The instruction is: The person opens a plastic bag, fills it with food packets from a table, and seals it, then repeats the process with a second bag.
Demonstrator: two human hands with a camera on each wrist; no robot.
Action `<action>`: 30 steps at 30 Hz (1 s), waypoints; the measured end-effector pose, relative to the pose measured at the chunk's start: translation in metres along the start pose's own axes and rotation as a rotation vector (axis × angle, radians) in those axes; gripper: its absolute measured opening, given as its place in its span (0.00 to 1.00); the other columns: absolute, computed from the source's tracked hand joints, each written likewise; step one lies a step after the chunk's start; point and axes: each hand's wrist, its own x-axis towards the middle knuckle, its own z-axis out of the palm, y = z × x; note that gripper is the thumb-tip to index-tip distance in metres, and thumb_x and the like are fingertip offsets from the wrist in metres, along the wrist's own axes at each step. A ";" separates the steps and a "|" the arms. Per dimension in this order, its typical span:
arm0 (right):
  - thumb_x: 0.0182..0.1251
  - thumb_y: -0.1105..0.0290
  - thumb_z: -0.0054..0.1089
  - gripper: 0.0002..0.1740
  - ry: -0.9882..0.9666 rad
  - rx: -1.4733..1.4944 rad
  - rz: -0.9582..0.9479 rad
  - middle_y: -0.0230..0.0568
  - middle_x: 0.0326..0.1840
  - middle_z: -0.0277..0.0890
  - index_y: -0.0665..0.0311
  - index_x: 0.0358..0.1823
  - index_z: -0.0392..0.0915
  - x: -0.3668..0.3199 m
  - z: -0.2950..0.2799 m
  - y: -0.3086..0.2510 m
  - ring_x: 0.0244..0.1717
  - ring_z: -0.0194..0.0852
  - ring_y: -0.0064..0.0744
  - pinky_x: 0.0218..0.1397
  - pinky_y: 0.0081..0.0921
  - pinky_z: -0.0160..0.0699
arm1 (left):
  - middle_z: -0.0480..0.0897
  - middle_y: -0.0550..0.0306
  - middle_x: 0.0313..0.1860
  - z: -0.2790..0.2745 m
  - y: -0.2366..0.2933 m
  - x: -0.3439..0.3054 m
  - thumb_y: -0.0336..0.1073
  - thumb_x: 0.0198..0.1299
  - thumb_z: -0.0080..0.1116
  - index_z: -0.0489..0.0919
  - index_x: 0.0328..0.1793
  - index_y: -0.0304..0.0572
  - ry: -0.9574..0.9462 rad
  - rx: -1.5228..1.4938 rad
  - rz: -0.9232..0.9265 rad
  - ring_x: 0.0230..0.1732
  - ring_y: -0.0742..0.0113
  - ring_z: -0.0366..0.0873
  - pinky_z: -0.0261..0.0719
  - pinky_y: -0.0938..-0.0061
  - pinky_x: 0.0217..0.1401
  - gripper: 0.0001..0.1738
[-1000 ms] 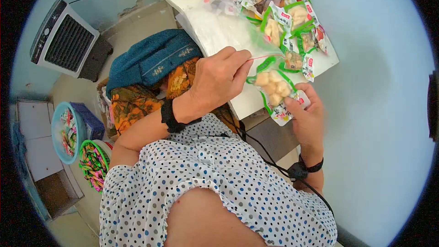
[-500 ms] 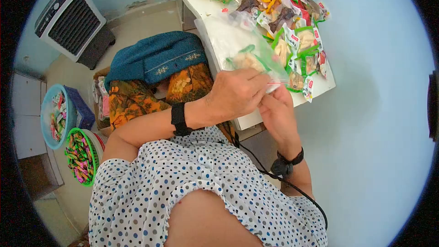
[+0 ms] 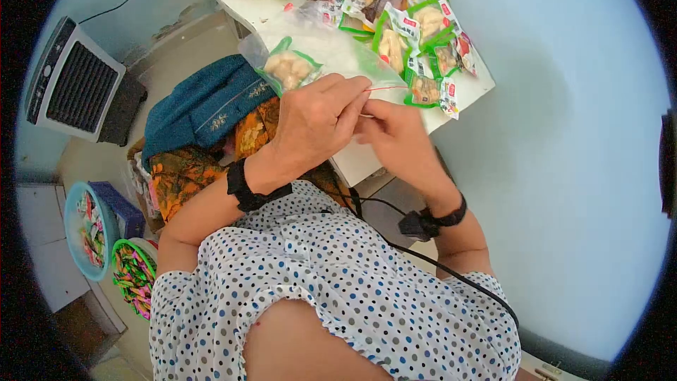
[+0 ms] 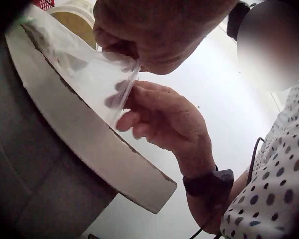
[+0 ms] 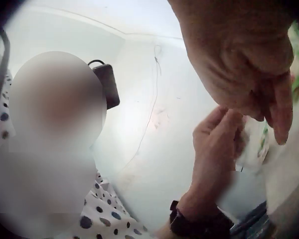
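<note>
A clear zip bag (image 3: pixel 345 56) with a red line along its mouth lies over the table edge. Inside it, toward the left end, sits a green-edged snack pack (image 3: pixel 289 69) with pale chunks. My left hand (image 3: pixel 321 116) pinches the bag's mouth between thumb and fingers. Close beside it, my right hand (image 3: pixel 398 141) holds the same mouth edge; in the left wrist view, some right fingers (image 4: pixel 120 92) show through the film, with the thumb side on the near face. The right wrist view has my left hand (image 5: pixel 214 154) just below the right one.
Several sealed snack packs (image 3: pixel 430 21) are heaped on the white table (image 3: pixel 462 92), beyond the bag. A blue cloth (image 3: pixel 204 106) covers something left of the table. On the floor are a blue basin (image 3: pixel 106 229), a green basket (image 3: pixel 134 268) and an air cooler (image 3: pixel 77 85).
The snack pack that the right hand held outside has gone into the zip bag and slid to its far left end. The right hand has come back to the bag's mouth.
</note>
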 end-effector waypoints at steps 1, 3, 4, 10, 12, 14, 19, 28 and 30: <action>0.66 0.81 0.51 0.10 0.029 0.059 0.024 0.46 0.32 0.85 0.70 0.42 0.82 -0.007 -0.011 -0.003 0.34 0.86 0.37 0.37 0.32 0.82 | 0.82 0.48 0.28 0.002 -0.001 -0.001 0.27 0.59 0.64 0.84 0.42 0.37 0.006 -0.004 0.004 0.26 0.54 0.81 0.77 0.66 0.29 0.06; 0.60 0.85 0.51 0.14 0.204 -0.047 -0.088 0.48 0.39 0.86 0.68 0.44 0.82 -0.013 -0.040 0.013 0.44 0.87 0.41 0.45 0.33 0.83 | 0.82 0.47 0.27 0.006 -0.004 -0.003 0.27 0.59 0.65 0.84 0.42 0.37 0.016 -0.012 0.011 0.26 0.54 0.80 0.78 0.66 0.30 0.06; 0.57 0.87 0.50 0.19 0.266 -0.231 -0.258 0.50 0.46 0.84 0.66 0.48 0.82 -0.010 -0.057 0.021 0.51 0.84 0.44 0.52 0.35 0.81 | 0.82 0.47 0.27 0.006 -0.003 -0.004 0.27 0.59 0.65 0.84 0.42 0.37 0.014 -0.005 0.011 0.26 0.53 0.81 0.78 0.65 0.30 0.06; 0.45 0.90 0.47 0.40 0.201 -0.852 -0.269 0.52 0.69 0.69 0.60 0.65 0.73 -0.014 -0.097 0.064 0.72 0.62 0.55 0.73 0.42 0.63 | 0.82 0.47 0.27 0.007 -0.004 -0.006 0.28 0.58 0.65 0.84 0.42 0.40 -0.011 0.046 0.029 0.26 0.52 0.81 0.80 0.65 0.33 0.07; 0.44 0.90 0.48 0.41 0.180 -0.817 -0.240 0.52 0.70 0.68 0.60 0.67 0.72 -0.012 -0.104 0.077 0.72 0.62 0.57 0.74 0.43 0.62 | 0.80 0.52 0.25 0.010 -0.009 -0.007 0.29 0.57 0.65 0.83 0.42 0.42 0.033 0.061 0.065 0.25 0.53 0.80 0.77 0.64 0.25 0.07; 0.45 0.90 0.50 0.41 0.194 -0.766 -0.240 0.52 0.68 0.69 0.60 0.67 0.72 -0.017 -0.109 0.085 0.69 0.64 0.57 0.73 0.43 0.64 | 0.83 0.47 0.28 0.003 -0.001 -0.005 0.28 0.57 0.65 0.84 0.43 0.40 -0.005 0.061 0.000 0.25 0.53 0.81 0.82 0.66 0.34 0.07; 0.45 0.89 0.52 0.39 0.156 -0.724 -0.185 0.54 0.67 0.69 0.61 0.65 0.72 -0.026 -0.118 0.085 0.69 0.64 0.56 0.74 0.44 0.63 | 0.83 0.46 0.29 0.003 0.000 -0.005 0.27 0.57 0.66 0.85 0.44 0.39 -0.031 0.047 -0.035 0.25 0.56 0.82 0.82 0.68 0.32 0.08; 0.47 0.89 0.53 0.38 0.144 -0.794 -0.251 0.52 0.71 0.66 0.63 0.66 0.70 -0.023 -0.107 0.073 0.74 0.60 0.54 0.77 0.46 0.57 | 0.81 0.48 0.27 0.002 -0.001 -0.005 0.27 0.56 0.65 0.84 0.45 0.40 -0.028 0.028 -0.038 0.24 0.55 0.80 0.77 0.66 0.26 0.09; 0.48 0.89 0.53 0.37 0.139 -0.758 -0.251 0.52 0.68 0.69 0.63 0.65 0.70 -0.021 -0.108 0.076 0.71 0.63 0.54 0.74 0.46 0.60 | 0.80 0.51 0.26 0.003 -0.001 -0.005 0.27 0.55 0.65 0.83 0.43 0.41 -0.011 0.042 -0.031 0.25 0.53 0.80 0.76 0.64 0.25 0.09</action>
